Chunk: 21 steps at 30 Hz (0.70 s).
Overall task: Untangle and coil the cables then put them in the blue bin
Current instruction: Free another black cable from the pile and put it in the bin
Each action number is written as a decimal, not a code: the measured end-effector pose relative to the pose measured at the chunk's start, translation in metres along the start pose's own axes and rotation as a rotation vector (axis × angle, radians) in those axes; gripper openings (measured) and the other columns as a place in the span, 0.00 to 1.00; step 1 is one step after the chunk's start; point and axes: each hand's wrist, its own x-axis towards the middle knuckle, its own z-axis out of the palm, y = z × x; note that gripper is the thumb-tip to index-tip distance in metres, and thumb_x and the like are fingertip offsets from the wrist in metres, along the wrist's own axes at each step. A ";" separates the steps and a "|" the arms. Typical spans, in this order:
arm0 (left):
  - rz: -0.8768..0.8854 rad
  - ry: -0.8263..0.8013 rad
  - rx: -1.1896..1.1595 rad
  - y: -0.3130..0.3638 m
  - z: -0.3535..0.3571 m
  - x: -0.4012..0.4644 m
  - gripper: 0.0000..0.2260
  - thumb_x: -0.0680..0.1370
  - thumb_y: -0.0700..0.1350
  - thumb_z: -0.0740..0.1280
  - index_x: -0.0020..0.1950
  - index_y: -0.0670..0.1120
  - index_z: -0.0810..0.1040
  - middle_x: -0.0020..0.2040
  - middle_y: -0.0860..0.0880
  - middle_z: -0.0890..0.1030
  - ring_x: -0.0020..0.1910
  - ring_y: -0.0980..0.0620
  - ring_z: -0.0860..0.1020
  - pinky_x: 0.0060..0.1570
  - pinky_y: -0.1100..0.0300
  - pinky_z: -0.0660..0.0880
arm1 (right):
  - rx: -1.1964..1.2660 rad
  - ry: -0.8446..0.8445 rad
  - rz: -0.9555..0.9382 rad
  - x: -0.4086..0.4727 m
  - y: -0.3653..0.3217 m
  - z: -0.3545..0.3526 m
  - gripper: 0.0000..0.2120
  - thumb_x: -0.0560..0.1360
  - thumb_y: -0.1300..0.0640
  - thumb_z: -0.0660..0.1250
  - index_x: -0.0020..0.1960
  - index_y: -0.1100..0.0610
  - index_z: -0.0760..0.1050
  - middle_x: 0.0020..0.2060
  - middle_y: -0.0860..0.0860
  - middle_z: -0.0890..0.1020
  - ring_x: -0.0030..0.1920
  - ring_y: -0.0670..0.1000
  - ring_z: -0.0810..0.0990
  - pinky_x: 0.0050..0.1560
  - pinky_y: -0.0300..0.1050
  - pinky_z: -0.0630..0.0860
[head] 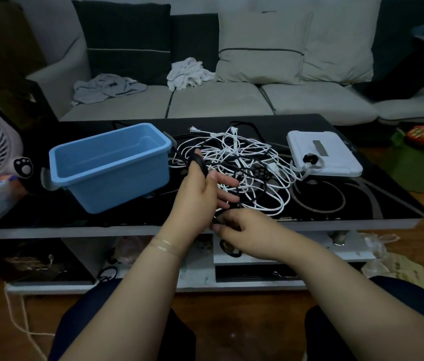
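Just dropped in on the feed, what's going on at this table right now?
A person is coiling a black cable: it is looped around the left hand, while the right hand pinches its free length near the table edge. The blue bin sits on the left and looks empty. A tangled pile of white and black cables lies on the black table, beside a white device. Nothing has been binned yet.

A single wide-angle view from a camera worn on the person's head, looking forward and down. Both forearms reach in from the bottom edge, close to the lens. A dark coffee table (362, 204) fills the middle ground, and a sofa (231, 100) spans the far background.
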 end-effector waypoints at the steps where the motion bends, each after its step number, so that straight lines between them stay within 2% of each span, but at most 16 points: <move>1: 0.022 -0.023 0.093 -0.002 0.001 -0.001 0.24 0.84 0.40 0.52 0.78 0.48 0.46 0.45 0.51 0.82 0.38 0.51 0.83 0.39 0.55 0.81 | 0.050 -0.016 -0.006 -0.001 -0.001 -0.003 0.11 0.78 0.48 0.63 0.46 0.54 0.79 0.34 0.50 0.80 0.34 0.47 0.77 0.39 0.47 0.73; 2: 0.045 -0.058 0.205 -0.003 0.002 -0.001 0.27 0.84 0.40 0.53 0.79 0.48 0.43 0.46 0.53 0.82 0.40 0.51 0.83 0.42 0.52 0.81 | 0.094 -0.029 -0.013 -0.002 -0.002 -0.006 0.10 0.78 0.50 0.63 0.45 0.55 0.79 0.35 0.50 0.81 0.36 0.48 0.80 0.43 0.48 0.76; 4: 0.080 -0.165 0.478 -0.005 0.004 -0.001 0.28 0.83 0.41 0.55 0.79 0.46 0.45 0.48 0.52 0.83 0.44 0.49 0.82 0.47 0.48 0.79 | 0.149 -0.035 -0.015 -0.005 -0.001 -0.014 0.09 0.77 0.55 0.63 0.40 0.57 0.78 0.32 0.47 0.80 0.36 0.48 0.82 0.45 0.49 0.79; 6: 0.068 -0.266 0.697 -0.006 0.005 0.000 0.22 0.83 0.46 0.55 0.76 0.43 0.55 0.51 0.46 0.83 0.50 0.42 0.80 0.51 0.47 0.75 | 0.145 -0.020 0.006 -0.007 0.002 -0.020 0.10 0.74 0.58 0.64 0.35 0.58 0.74 0.27 0.45 0.78 0.33 0.50 0.80 0.44 0.55 0.80; 7: 0.042 -0.290 0.724 -0.006 0.006 0.001 0.19 0.84 0.49 0.54 0.72 0.42 0.61 0.51 0.43 0.82 0.51 0.40 0.79 0.52 0.46 0.74 | 0.138 -0.020 0.017 -0.008 0.004 -0.022 0.09 0.73 0.58 0.63 0.34 0.59 0.73 0.26 0.46 0.76 0.32 0.51 0.78 0.42 0.57 0.79; 9: 0.005 -0.318 0.657 -0.003 0.007 -0.001 0.20 0.83 0.57 0.52 0.61 0.42 0.70 0.48 0.42 0.81 0.49 0.42 0.79 0.51 0.47 0.74 | 0.148 -0.018 0.013 -0.010 0.004 -0.023 0.07 0.73 0.58 0.63 0.37 0.59 0.73 0.28 0.50 0.75 0.31 0.50 0.74 0.37 0.55 0.75; 11: -0.049 -0.396 0.525 0.004 0.006 -0.005 0.27 0.78 0.66 0.46 0.50 0.46 0.74 0.44 0.45 0.81 0.43 0.45 0.81 0.46 0.49 0.77 | 0.171 0.044 -0.017 -0.012 0.003 -0.024 0.01 0.73 0.57 0.63 0.43 0.52 0.73 0.32 0.51 0.78 0.32 0.48 0.74 0.36 0.49 0.73; 13: -0.107 -0.512 0.333 0.006 0.007 -0.010 0.31 0.75 0.70 0.43 0.47 0.51 0.77 0.39 0.45 0.83 0.30 0.48 0.81 0.33 0.55 0.78 | 0.179 0.151 -0.030 -0.012 0.004 -0.026 0.04 0.73 0.57 0.64 0.48 0.51 0.71 0.37 0.53 0.80 0.35 0.48 0.77 0.40 0.48 0.75; 15: -0.135 -0.542 0.184 0.006 0.010 -0.013 0.33 0.74 0.71 0.41 0.47 0.53 0.79 0.31 0.47 0.81 0.22 0.51 0.74 0.23 0.63 0.71 | 0.247 0.205 -0.020 -0.012 0.004 -0.030 0.03 0.75 0.58 0.63 0.48 0.56 0.71 0.36 0.56 0.79 0.35 0.52 0.77 0.39 0.51 0.74; 17: -0.202 -0.499 0.033 0.007 0.010 -0.012 0.35 0.72 0.73 0.43 0.44 0.51 0.80 0.24 0.49 0.71 0.21 0.55 0.65 0.22 0.66 0.63 | 0.375 0.228 -0.017 -0.012 0.004 -0.034 0.03 0.77 0.57 0.63 0.46 0.55 0.70 0.35 0.60 0.77 0.35 0.57 0.74 0.40 0.54 0.72; 19: -0.260 -0.479 -0.113 0.010 0.007 -0.011 0.33 0.72 0.73 0.44 0.40 0.54 0.81 0.26 0.50 0.62 0.22 0.56 0.59 0.22 0.66 0.58 | 0.433 0.264 -0.013 -0.012 0.005 -0.042 0.06 0.78 0.52 0.64 0.45 0.53 0.71 0.39 0.59 0.80 0.39 0.56 0.77 0.48 0.59 0.77; 20: -0.258 -0.482 -0.142 0.011 0.005 -0.010 0.32 0.73 0.73 0.44 0.39 0.56 0.82 0.27 0.50 0.60 0.22 0.56 0.58 0.22 0.65 0.57 | 0.433 0.259 -0.018 -0.012 0.007 -0.048 0.08 0.76 0.49 0.66 0.45 0.53 0.72 0.42 0.58 0.83 0.42 0.56 0.80 0.52 0.59 0.77; 21: -0.247 -0.481 -0.150 0.011 0.002 -0.010 0.31 0.73 0.73 0.45 0.39 0.56 0.82 0.27 0.50 0.60 0.22 0.56 0.57 0.22 0.65 0.57 | 0.431 0.232 -0.032 -0.013 0.007 -0.053 0.10 0.73 0.47 0.68 0.45 0.53 0.73 0.41 0.54 0.84 0.43 0.55 0.81 0.52 0.55 0.78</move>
